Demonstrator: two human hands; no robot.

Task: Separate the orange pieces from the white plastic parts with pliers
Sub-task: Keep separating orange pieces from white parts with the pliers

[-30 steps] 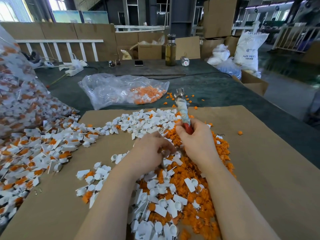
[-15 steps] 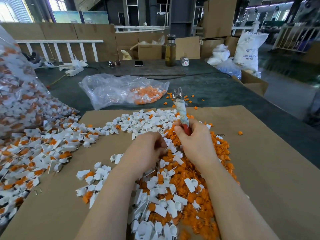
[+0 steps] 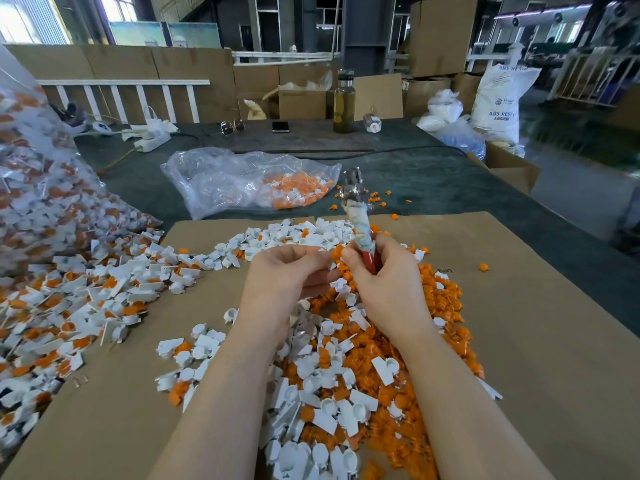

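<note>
Since the earlier frames both hands have lifted off the pile and drawn together, so a fresh part is probably being brought to the tool. On the cardboard (image 3: 519, 341) covering the counter's near edge, the mixed pile (image 3: 346, 375) of loose orange and white pieces lies under the wrists; unsorted parts (image 3: 69, 306) spill from the left edge. The right hand (image 3: 388, 292) is wrapped round the pliers (image 3: 362, 230), nose pointing away. The left hand (image 3: 287, 282) is curled, seemingly pinching a white part (image 3: 323, 249), barely visible.

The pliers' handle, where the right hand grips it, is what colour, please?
Red, in the head view: pliers, right hand.
</note>
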